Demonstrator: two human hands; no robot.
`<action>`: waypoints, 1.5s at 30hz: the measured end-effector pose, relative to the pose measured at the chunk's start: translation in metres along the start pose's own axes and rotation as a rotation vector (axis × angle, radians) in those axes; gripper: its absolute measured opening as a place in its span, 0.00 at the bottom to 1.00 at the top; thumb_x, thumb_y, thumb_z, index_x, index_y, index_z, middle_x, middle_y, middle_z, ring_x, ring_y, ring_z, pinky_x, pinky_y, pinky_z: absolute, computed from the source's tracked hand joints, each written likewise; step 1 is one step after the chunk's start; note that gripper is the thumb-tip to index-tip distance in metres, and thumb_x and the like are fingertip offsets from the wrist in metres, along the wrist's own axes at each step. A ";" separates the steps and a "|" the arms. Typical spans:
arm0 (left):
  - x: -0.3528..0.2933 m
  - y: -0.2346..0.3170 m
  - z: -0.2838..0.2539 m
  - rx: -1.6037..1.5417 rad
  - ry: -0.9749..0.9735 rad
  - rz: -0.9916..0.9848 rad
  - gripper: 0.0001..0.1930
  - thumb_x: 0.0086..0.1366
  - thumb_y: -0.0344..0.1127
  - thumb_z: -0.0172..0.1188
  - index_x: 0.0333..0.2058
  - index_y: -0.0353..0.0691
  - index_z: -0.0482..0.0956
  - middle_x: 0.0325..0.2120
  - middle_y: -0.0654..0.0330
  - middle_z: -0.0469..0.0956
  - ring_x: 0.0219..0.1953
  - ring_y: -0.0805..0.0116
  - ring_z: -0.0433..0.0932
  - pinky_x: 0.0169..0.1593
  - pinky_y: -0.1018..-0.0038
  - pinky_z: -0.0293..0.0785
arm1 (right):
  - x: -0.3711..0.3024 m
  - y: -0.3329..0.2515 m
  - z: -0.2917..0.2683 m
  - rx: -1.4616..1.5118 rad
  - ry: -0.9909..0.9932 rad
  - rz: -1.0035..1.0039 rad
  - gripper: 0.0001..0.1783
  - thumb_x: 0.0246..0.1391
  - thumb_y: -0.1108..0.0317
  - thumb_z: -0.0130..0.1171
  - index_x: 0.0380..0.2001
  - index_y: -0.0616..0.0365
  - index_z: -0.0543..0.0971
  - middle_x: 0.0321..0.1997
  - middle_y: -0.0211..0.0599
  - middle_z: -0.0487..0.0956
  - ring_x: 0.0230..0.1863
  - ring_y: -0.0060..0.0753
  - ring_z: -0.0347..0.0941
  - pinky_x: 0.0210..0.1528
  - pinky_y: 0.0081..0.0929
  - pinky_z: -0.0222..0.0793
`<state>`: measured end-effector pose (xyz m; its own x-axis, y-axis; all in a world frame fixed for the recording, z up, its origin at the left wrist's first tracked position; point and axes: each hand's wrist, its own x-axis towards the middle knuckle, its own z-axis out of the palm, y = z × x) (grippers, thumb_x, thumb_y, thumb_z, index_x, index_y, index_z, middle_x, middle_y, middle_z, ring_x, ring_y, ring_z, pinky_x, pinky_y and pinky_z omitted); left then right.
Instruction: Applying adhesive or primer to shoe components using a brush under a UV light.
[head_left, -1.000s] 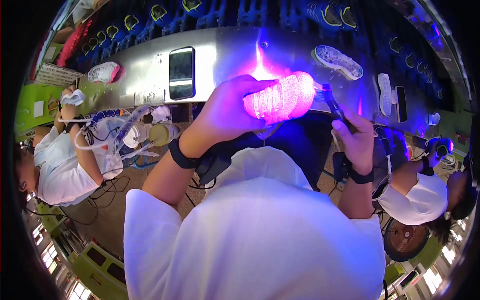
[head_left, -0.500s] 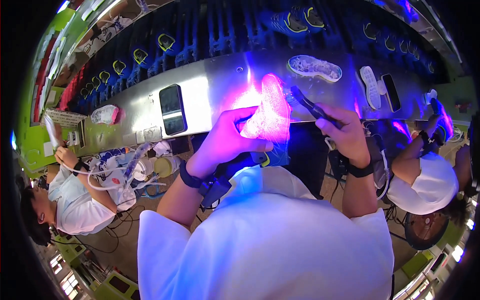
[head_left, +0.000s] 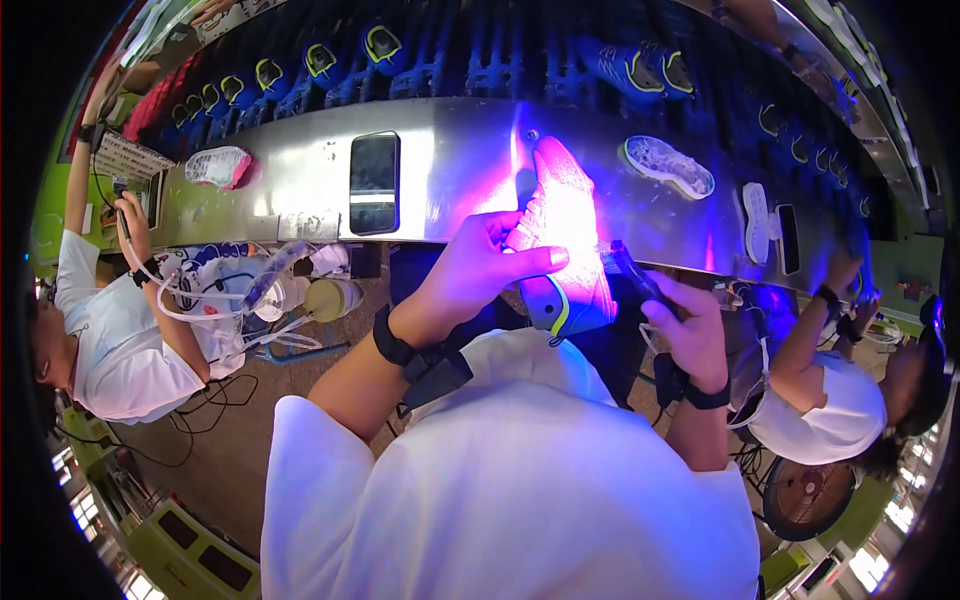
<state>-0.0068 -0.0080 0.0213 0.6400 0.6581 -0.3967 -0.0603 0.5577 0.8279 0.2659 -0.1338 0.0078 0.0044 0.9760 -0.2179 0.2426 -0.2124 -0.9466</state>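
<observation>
My left hand [head_left: 478, 262] grips a shoe [head_left: 562, 205] by its side, thumb across it and fingers behind. The shoe's toe points away from me over the metal bench, and its blue heel with a yellow-green collar edge is nearest my body. Bright pink-violet light washes out most of its surface. In my right hand [head_left: 692, 330] is a dark-handled brush [head_left: 630, 270], its head against or right beside the shoe's right edge toward the heel; bristle contact cannot be made out. A pale shoe sole [head_left: 668, 168] lies on the bench beyond the brush.
A phone [head_left: 375, 185] lies left on the metal bench [head_left: 290, 190]. Other soles [head_left: 756, 222] and a second phone [head_left: 789, 240] are at right. Behind runs a dark rack [head_left: 490, 60] carrying several blue shoes [head_left: 382, 48]. Co-workers sit on both sides; tubes and a jar [head_left: 332, 298] are at left.
The brush has moved from beside the toe down the shoe's right edge toward the heel. The shoe has tilted, its toe swinging slightly left relative to the heel. The whole view has shifted.
</observation>
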 end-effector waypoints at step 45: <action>-0.010 -0.016 -0.012 -0.640 0.027 -0.106 0.20 0.76 0.48 0.51 0.56 0.40 0.70 0.48 0.55 0.79 0.48 0.55 0.81 0.51 0.63 0.84 | 0.030 -0.069 -0.023 -0.491 0.040 -0.282 0.21 0.55 0.75 0.66 0.54 0.57 0.82 0.37 0.42 0.83 0.36 0.32 0.79 0.42 0.26 0.73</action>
<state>-0.0213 -0.0177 0.0074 0.6485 0.5906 -0.4802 -0.4479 0.8062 0.3866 0.2718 -0.0890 0.0722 -0.0916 0.9948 0.0450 0.6624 0.0947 -0.7431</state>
